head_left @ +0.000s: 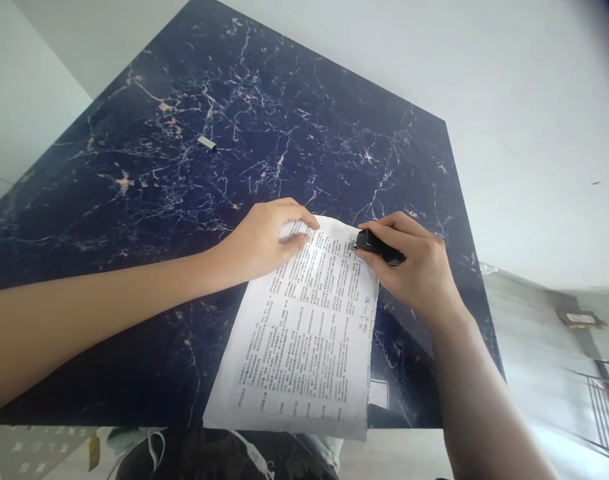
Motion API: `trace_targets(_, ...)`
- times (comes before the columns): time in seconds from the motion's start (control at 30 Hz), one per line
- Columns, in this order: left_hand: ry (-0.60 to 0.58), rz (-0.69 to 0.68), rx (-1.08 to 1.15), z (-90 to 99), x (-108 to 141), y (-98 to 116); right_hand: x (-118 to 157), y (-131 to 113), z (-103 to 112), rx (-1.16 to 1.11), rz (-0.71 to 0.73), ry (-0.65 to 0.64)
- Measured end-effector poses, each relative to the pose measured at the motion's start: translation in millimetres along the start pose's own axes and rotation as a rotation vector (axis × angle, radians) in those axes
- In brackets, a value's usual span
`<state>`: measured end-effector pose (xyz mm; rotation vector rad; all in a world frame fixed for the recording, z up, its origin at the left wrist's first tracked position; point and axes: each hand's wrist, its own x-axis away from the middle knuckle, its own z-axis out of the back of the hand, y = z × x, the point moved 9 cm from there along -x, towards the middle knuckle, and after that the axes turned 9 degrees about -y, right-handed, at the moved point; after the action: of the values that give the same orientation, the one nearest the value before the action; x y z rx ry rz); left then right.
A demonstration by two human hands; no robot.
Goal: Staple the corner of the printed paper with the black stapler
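Printed sheets of paper (pixel 304 347) lie on the dark blue marbled table, their lower edge reaching past the table's near edge. My left hand (pixel 271 237) rests on the upper left of the paper, thumb and fingers apart, with nothing between them. A small black stapler (pixel 381 248) is in my right hand (pixel 417 263), thumb below and fingers above it. The stapler's front end is over the paper's upper right part, close to the edge. Handwriting shows along the paper's right side.
On the table (pixel 284 120), a small pale block (pixel 207 143) lies toward the back left. A white-edged rectangle (pixel 379 393) shows beside the paper near the front edge. White cables (pixel 254 455) hang below the table by my lap.
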<state>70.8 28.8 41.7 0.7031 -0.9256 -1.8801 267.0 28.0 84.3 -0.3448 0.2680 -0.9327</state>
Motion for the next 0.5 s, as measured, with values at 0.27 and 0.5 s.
trace_targets(0.27,-0.018,-0.023,0.008,-0.9,0.3,0.4,-1.0,-1.8,0.1,0.000,0.000,0.011)
trace_targets(0.5,-0.001,-0.091,-0.066,-3.0,2.6,6.3,-1.3,-0.7,-0.1,-0.002,-0.004,0.019)
